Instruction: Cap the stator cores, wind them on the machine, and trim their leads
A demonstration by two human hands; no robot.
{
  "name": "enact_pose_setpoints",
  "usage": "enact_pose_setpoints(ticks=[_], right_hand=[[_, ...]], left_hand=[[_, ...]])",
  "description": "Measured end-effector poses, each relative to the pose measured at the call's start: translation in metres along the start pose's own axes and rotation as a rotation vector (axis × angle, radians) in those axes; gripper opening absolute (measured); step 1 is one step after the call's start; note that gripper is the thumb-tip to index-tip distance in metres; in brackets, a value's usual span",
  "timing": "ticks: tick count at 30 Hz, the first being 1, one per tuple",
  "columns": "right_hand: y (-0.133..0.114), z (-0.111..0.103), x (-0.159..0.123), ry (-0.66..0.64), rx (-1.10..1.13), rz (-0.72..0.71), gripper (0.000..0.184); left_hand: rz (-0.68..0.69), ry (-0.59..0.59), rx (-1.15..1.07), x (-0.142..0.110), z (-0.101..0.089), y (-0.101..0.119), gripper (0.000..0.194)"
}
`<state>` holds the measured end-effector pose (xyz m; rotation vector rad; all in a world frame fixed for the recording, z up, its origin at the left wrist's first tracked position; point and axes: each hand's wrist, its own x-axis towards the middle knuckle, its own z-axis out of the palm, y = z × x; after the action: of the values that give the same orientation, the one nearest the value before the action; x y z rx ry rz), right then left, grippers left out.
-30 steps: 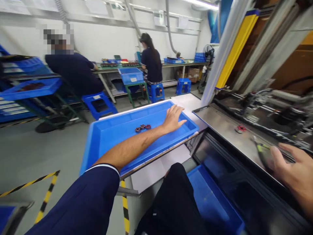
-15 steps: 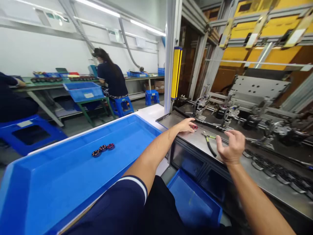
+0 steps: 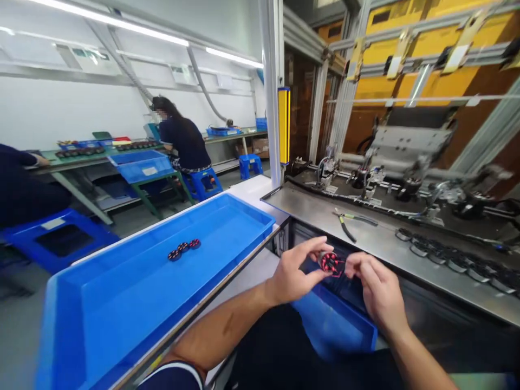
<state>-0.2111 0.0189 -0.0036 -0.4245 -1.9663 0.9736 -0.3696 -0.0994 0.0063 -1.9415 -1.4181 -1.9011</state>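
— "Holding what, and where?"
— "Left hand pinches the red part at four o'clock; right hand curled beside it, hold uncertain."
— "And around?"
— "Steel ledge, three; tray, eight; bench, ten; yellow post, one."

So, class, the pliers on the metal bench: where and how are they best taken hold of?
Probably by both handles, the right hand coming from above on the wearer's side. The pliers lie with handles spread rightward, the nearer one slanting toward the front edge of the metal bench; the tips point left and away.
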Motion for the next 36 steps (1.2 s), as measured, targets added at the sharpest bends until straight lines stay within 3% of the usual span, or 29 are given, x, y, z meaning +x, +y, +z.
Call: enact_pose_setpoints(ticks=[3,7,9,11,14,16,19,24,30,32,36], right_hand=[[-0.032,0.001,-0.055,-0.169,0.176,0.202,0.04],[-0.055,-0.01,-0.08,-0.154,0.482,0.49,0.04],[-0.054,-0.023,-0.083,-0.205,0.693,0.516,0.038],[-0.045,-0.037,-0.087,-0.365,0.878,0.482,0.036],[-0.029,-0.047,-0.1,-0.58,0.9,0.432,0.027],[-0.025,-0.04,-0.111,-0.525,0.87,0.532,0.018],[-0.032,-0.016,-0.119,-0.352,0.917,0.717,0.026],[-0.054,0.008,-0.123,-0.26,0.963,0.797,0.019],[-0.048,-0.012,-0.138,-0.312,0.827,0.871,0.018],[-0.041,-0.023,-0.131,-0.328,0.763,0.82,0.02],[-0.04,-0.037,-0.103,-0.22,0.671,0.671,0.037]], left_hand=[[0.119,0.049,0.006,-0.029,0.009,0.024,0.073],[0.049,0.027,-0.085,-0.044,0.025,0.038,0.072],[-0.062,0.002,-0.239,-0.048,0.031,0.044,0.074],[-0.168,-0.034,-0.423,-0.051,0.035,0.048,0.075],[-0.22,-0.075,-0.532,-0.057,0.038,0.051,0.073],[-0.192,-0.06,-0.496,-0.059,0.039,0.05,0.073],[-0.123,-0.01,-0.396,-0.061,0.04,0.047,0.074],[-0.105,-0.011,-0.335,-0.06,0.041,0.044,0.075],[-0.361,-0.021,-0.598,-0.063,0.04,0.042,0.081],[-0.404,-0.04,-0.668,-0.065,0.039,0.042,0.079],[-0.434,-0.153,-0.748,-0.068,0.037,0.045,0.076]])
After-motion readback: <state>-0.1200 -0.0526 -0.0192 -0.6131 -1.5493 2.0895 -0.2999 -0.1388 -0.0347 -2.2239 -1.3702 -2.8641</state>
